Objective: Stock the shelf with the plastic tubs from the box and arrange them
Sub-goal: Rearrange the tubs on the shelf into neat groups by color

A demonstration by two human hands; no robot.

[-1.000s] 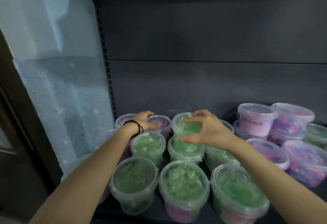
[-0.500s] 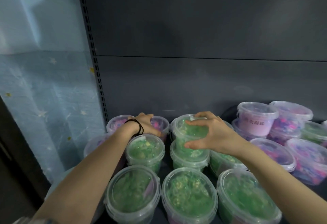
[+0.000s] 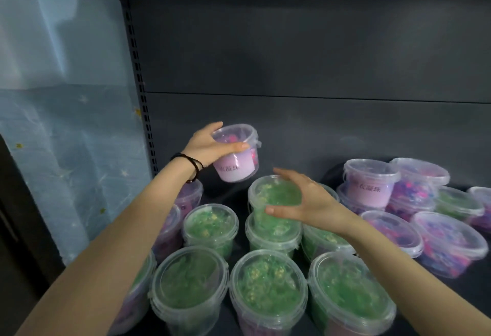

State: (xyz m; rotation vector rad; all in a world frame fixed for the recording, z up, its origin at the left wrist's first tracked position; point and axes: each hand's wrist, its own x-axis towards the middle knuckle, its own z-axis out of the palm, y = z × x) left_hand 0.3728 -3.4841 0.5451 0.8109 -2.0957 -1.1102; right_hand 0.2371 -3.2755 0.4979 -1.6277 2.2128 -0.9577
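Left hand [image 3: 210, 144] grips pink-labelled tub [image 3: 236, 161] near the rim, fingers and thumb curled round it. The tub is tilted, in the air, centre-left of frame. Right hand [image 3: 308, 203] has fingers straight and spread wide beside stacked green tub [image 3: 271, 197] at centre, possibly touching it. Shelf [image 3: 475, 280] is at lower right.

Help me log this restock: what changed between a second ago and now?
The left hand, earlier resting on a pink tub in the back row, has closed its grip round its top and lifted it up. The right hand has let go of the stacked green tub and opened beside it. That green tub stays on the one beneath; the other tubs have not moved.
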